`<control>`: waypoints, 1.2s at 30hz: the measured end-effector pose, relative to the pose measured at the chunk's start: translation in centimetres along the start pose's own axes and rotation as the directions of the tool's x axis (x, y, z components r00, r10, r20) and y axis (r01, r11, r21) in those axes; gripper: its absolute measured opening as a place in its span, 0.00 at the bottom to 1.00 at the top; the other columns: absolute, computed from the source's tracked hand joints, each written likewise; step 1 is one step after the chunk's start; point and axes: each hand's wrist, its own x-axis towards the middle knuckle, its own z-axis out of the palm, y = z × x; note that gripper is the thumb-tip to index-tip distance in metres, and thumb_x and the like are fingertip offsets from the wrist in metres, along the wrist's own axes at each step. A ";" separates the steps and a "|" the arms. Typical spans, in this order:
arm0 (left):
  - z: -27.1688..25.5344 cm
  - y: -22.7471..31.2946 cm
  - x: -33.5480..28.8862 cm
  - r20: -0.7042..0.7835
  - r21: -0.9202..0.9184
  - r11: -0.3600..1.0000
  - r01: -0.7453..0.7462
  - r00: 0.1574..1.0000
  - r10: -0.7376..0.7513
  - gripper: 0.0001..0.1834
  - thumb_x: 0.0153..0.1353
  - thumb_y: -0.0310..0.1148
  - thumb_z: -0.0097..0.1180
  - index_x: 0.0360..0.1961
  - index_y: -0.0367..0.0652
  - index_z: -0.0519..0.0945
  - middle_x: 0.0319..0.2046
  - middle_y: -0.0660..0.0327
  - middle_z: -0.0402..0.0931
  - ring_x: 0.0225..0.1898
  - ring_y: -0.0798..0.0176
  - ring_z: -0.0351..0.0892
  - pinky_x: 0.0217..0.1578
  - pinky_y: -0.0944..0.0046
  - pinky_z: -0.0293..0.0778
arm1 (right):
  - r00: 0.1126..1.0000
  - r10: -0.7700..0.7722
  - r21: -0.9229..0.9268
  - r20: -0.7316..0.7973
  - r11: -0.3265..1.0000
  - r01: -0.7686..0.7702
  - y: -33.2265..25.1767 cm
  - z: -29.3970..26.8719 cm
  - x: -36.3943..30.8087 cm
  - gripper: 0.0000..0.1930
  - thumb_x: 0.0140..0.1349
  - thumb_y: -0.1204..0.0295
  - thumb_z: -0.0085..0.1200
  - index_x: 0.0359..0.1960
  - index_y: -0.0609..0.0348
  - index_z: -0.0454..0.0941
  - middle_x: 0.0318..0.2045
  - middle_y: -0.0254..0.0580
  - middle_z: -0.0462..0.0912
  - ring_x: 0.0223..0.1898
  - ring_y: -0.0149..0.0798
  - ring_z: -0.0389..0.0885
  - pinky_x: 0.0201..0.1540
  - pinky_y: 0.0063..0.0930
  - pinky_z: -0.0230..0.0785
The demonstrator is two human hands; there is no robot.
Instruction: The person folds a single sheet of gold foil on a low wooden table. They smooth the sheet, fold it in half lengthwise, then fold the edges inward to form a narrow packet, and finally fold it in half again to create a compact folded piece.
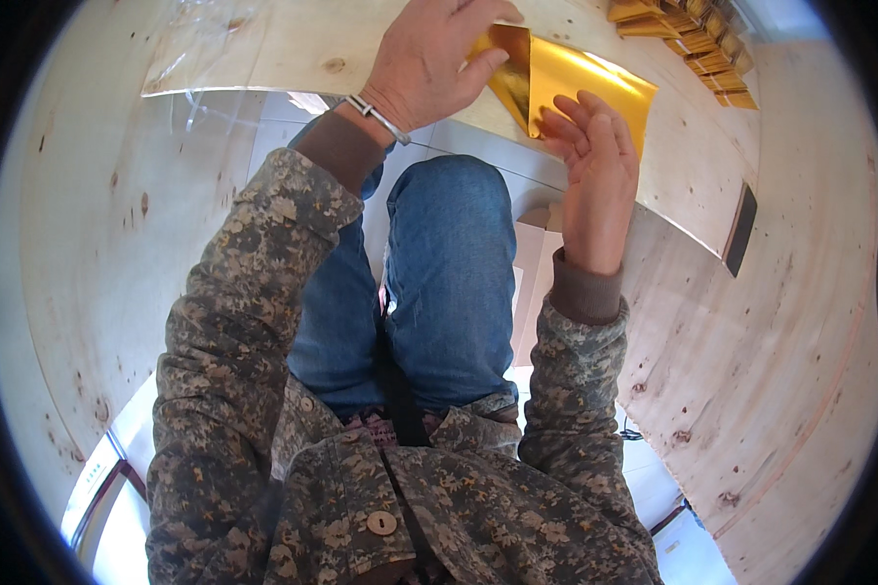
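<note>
A shiny gold foil sheet (595, 83) lies on the wooden tabletop, its left part turned up into a darker flap that ends in a point at the bottom. My left hand (424, 63), with a metal bracelet on the wrist, grips this flap from the left. Its thumb lies across the foil while the index finger reaches along the top edge; the other fingers are partly out of the picture. My right hand (595, 161) is at the sheet's lower right, palm turned inward. Its fingers are loosely bent and apart, without a grip on the foil.
Stacked bundles of folded gold pieces (698, 44) stand at the far right of the tabletop (293, 58). Clear plastic film (190, 68) lies at the far left. Wooden panels (741, 361) flank me on both sides. My knees (449, 205) are below the table's near edge.
</note>
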 end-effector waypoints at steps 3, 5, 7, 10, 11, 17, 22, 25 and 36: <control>-0.2 -0.4 -0.8 0.129 0.025 0.996 -0.090 0.988 0.086 0.23 0.61 0.31 0.59 0.59 0.45 0.77 0.61 0.54 0.70 0.63 0.50 0.69 0.65 0.56 0.65 | 0.996 0.085 -0.008 0.003 0.996 -0.085 -0.2 -0.4 -0.7 0.17 0.74 0.67 0.43 0.58 0.66 0.71 0.52 0.54 0.80 0.42 0.40 0.85 0.42 0.29 0.76; 0.0 -0.4 -1.2 0.169 0.059 0.981 -0.187 0.970 0.174 0.25 0.59 0.35 0.61 0.59 0.45 0.77 0.63 0.56 0.69 0.64 0.51 0.67 0.67 0.55 0.62 | 0.985 0.169 0.058 0.022 0.984 -0.170 -0.3 -0.6 -1.0 0.16 0.74 0.69 0.44 0.57 0.65 0.71 0.53 0.54 0.80 0.39 0.39 0.86 0.36 0.26 0.77; 0.5 -0.1 -1.7 0.159 0.122 0.954 -0.274 0.954 0.254 0.30 0.59 0.40 0.62 0.63 0.46 0.74 0.67 0.56 0.66 0.67 0.52 0.65 0.68 0.53 0.60 | 0.983 0.175 0.124 0.048 0.976 -0.180 0.0 -0.5 -1.2 0.15 0.74 0.70 0.44 0.57 0.65 0.70 0.55 0.54 0.79 0.38 0.40 0.87 0.33 0.24 0.77; 0.6 0.2 -2.4 0.208 0.168 0.949 -0.265 0.951 0.229 0.39 0.58 0.48 0.61 0.70 0.49 0.67 0.72 0.56 0.59 0.72 0.53 0.58 0.72 0.50 0.53 | 0.982 0.172 0.180 0.075 0.967 -0.183 0.4 -0.3 -1.4 0.15 0.74 0.70 0.45 0.58 0.64 0.70 0.56 0.55 0.77 0.39 0.41 0.88 0.30 0.22 0.77; 0.6 0.2 -2.5 0.224 0.180 0.949 -0.258 0.950 0.216 0.41 0.59 0.51 0.59 0.71 0.49 0.64 0.73 0.56 0.57 0.73 0.53 0.56 0.72 0.50 0.51 | 0.983 0.164 0.197 0.085 0.964 -0.178 0.5 -0.2 -1.5 0.16 0.74 0.70 0.45 0.58 0.64 0.69 0.57 0.55 0.77 0.39 0.42 0.88 0.30 0.21 0.77; 1.2 0.4 -3.1 0.260 0.284 0.938 -0.197 0.958 0.122 0.44 0.61 0.58 0.56 0.73 0.49 0.60 0.74 0.55 0.54 0.74 0.53 0.53 0.73 0.49 0.49 | 0.980 0.161 0.195 0.114 0.964 -0.181 1.0 -0.1 -1.4 0.16 0.74 0.69 0.46 0.59 0.64 0.69 0.57 0.56 0.77 0.41 0.42 0.88 0.30 0.22 0.78; 1.7 0.3 -3.3 0.300 0.350 0.917 -0.190 0.950 0.082 0.46 0.60 0.60 0.56 0.73 0.47 0.60 0.74 0.54 0.56 0.74 0.53 0.54 0.72 0.49 0.51 | 0.980 0.158 0.171 0.125 0.969 -0.178 1.2 -0.2 -1.4 0.17 0.74 0.69 0.46 0.59 0.64 0.69 0.57 0.57 0.77 0.41 0.43 0.88 0.30 0.21 0.79; 1.7 0.3 -3.3 0.296 0.352 0.915 -0.199 0.951 0.093 0.46 0.60 0.63 0.54 0.73 0.47 0.60 0.73 0.53 0.58 0.73 0.52 0.55 0.72 0.50 0.52 | 0.979 0.160 0.171 0.127 0.969 -0.180 1.2 -0.1 -1.2 0.17 0.74 0.69 0.46 0.59 0.65 0.69 0.56 0.57 0.77 0.41 0.43 0.88 0.30 0.21 0.79; 2.1 -0.1 -3.2 0.268 0.374 0.906 -0.198 0.958 0.099 0.42 0.64 0.61 0.52 0.73 0.51 0.60 0.73 0.53 0.56 0.73 0.53 0.55 0.73 0.49 0.50 | 0.983 0.177 0.023 0.056 0.984 -0.178 1.0 0.1 -1.4 0.16 0.73 0.72 0.47 0.58 0.65 0.70 0.52 0.52 0.81 0.36 0.37 0.87 0.27 0.18 0.73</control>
